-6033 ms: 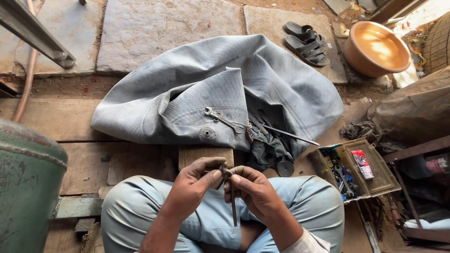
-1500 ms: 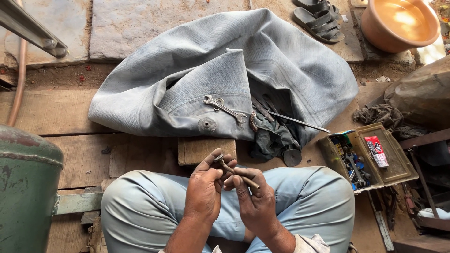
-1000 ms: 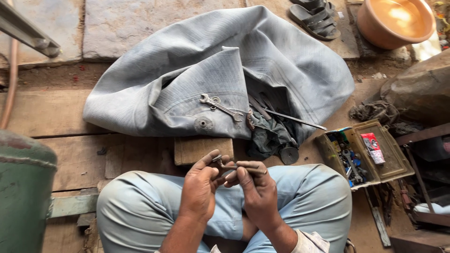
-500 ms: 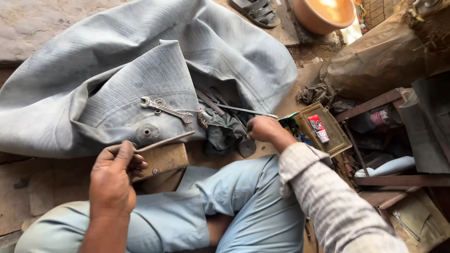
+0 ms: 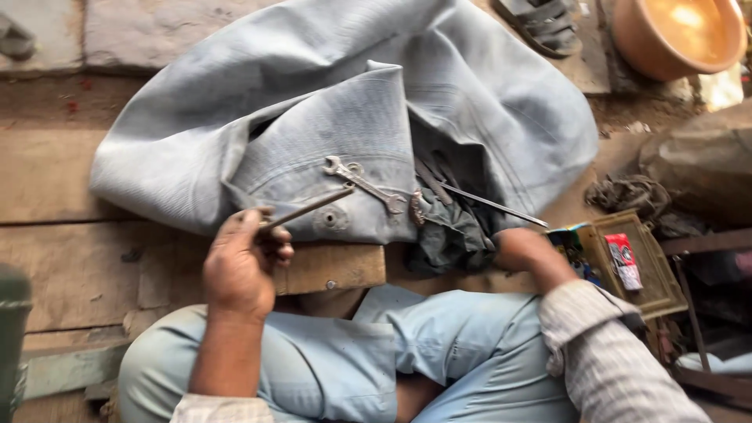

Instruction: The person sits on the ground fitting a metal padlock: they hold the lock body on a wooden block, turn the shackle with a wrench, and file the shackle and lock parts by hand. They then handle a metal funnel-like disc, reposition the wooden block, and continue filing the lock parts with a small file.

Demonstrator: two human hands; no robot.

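My left hand [image 5: 244,262] grips a thin metal rod [image 5: 309,210] that points up and right over a small wooden block [image 5: 333,266]. My right hand [image 5: 523,249] reaches right, down beside an open wooden box [image 5: 630,262] of small items; its fingers are hidden, so what it touches cannot be told. A large grey rubber tube [image 5: 345,117] lies folded ahead of my crossed legs. On it rest a double-ended spanner [image 5: 364,184] and a long thin metal bar [image 5: 493,205], next to a dark crumpled cloth [image 5: 450,235].
A copper-coloured bowl [image 5: 677,35] stands at the top right, with a sandal [image 5: 544,19] beside it. A tangle of wire [image 5: 627,192] lies right of the tube. A green cylinder [image 5: 12,329] stands at the left edge. Wooden planks cover the floor.
Both hands were together at my lap working on the rod. They have parted: the left keeps the rod over the block, the right has reached out to the box.
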